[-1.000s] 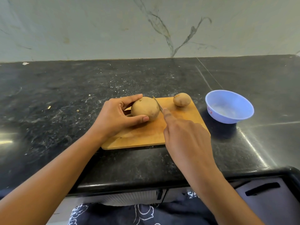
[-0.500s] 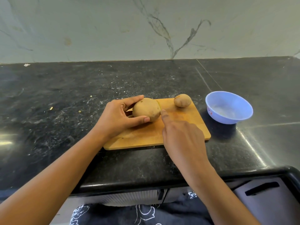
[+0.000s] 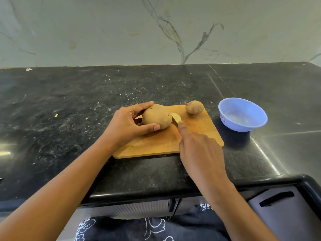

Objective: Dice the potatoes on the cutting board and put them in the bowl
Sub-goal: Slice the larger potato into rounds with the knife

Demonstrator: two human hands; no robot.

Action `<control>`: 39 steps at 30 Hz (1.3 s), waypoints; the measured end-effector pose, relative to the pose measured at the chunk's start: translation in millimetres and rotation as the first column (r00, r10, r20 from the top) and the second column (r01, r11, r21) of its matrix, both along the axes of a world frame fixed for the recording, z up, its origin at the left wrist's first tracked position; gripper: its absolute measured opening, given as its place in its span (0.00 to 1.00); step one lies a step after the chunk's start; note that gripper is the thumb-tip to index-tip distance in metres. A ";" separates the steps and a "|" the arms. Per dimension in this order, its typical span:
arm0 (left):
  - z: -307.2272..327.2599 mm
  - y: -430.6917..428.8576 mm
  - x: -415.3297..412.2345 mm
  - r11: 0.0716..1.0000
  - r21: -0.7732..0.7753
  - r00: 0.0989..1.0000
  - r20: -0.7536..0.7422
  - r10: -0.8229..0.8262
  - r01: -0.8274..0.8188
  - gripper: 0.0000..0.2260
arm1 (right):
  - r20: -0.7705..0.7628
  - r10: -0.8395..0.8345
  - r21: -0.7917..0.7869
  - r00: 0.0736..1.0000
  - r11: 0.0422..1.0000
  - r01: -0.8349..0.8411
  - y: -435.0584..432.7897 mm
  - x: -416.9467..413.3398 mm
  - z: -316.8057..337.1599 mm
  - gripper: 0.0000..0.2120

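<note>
A large brown potato point(image 3: 156, 116) lies on the wooden cutting board point(image 3: 199, 136). My left hand point(image 3: 126, 125) grips it from the left, thumb at the front and fingers over the back. A pale slice point(image 3: 175, 117) leans off the potato's right end. My right hand point(image 3: 199, 150) holds a knife, mostly hidden under the hand, with the index finger stretched along it to the slice. A small whole potato point(image 3: 194, 107) sits at the board's far right corner. The blue bowl point(image 3: 242, 114) stands just right of the board.
The board lies on a black stone counter point(image 3: 69, 110) with a rounded front edge. A marble wall point(image 3: 156, 28) rises behind it. A grey drawer front with a handle point(image 3: 278, 199) sits below at the right.
The knife has gone down through the right end of the large potato and a slice now leans away from it. My left hand has kept its grip.
</note>
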State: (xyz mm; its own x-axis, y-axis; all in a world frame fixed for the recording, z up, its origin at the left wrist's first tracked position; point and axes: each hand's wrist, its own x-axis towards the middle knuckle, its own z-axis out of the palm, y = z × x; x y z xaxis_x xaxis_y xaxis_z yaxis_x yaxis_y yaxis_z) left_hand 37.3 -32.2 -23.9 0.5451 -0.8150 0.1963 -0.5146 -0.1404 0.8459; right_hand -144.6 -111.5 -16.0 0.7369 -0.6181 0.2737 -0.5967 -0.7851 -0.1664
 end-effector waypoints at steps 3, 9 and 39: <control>-1.5 0.8 1.1 1.000 0.003 1.000 -0.014 -0.010 0.010 0.34 | 0.058 -0.027 0.030 0.998 0.999 0.025 -3.5 -0.5 2.3 0.23; -2.5 2.2 0.9 0.999 -0.035 0.999 -0.031 0.019 -0.021 0.33 | 0.185 0.021 0.134 0.983 0.990 -0.047 -6.5 -1.1 10.3 0.15; 0.0 1.2 -4.7 0.997 -0.065 0.999 0.012 0.040 -0.039 0.33 | 0.056 0.085 0.046 0.995 0.995 -0.087 -6.0 18.7 11.9 0.14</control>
State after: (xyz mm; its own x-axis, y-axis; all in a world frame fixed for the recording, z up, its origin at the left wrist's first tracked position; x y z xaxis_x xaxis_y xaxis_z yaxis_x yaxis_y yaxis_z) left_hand 32.6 -31.0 -24.0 0.5735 -0.7783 0.2555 -0.5207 -0.1055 0.8472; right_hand -126.0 -117.4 -4.1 0.7728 -0.5664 0.2863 -0.5163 -0.8234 -0.2355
